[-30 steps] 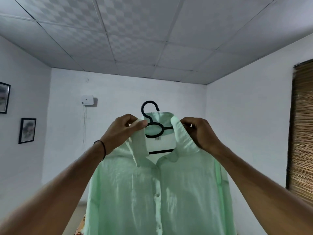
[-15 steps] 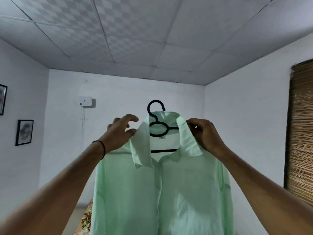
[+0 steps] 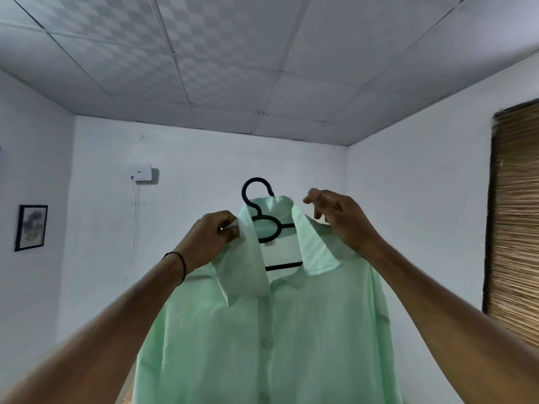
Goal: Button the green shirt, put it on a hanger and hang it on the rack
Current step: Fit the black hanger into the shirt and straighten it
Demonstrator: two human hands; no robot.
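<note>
Two changes are showing up close: the left hand [image 3: 214, 237] is now pinching the left edge of the collar [image 3: 315, 249], where half a second ago its fingers were loose, and the right hand [image 3: 341, 220] is letting go, fingers relaxed and holding nothing just above the collar's other wing. I judge the collar is being straightened before hanging. The green shirt [image 3: 291, 330] is hanging in mid-air on the black hanger [image 3: 256, 191], its placket looking closed and smooth. No rack is showing against the far wall [image 3: 204, 158].

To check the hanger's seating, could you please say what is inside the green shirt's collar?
The black hanger: its hook, centre loop and crossbar show inside the green shirt; fabric covers its arms.
</note>
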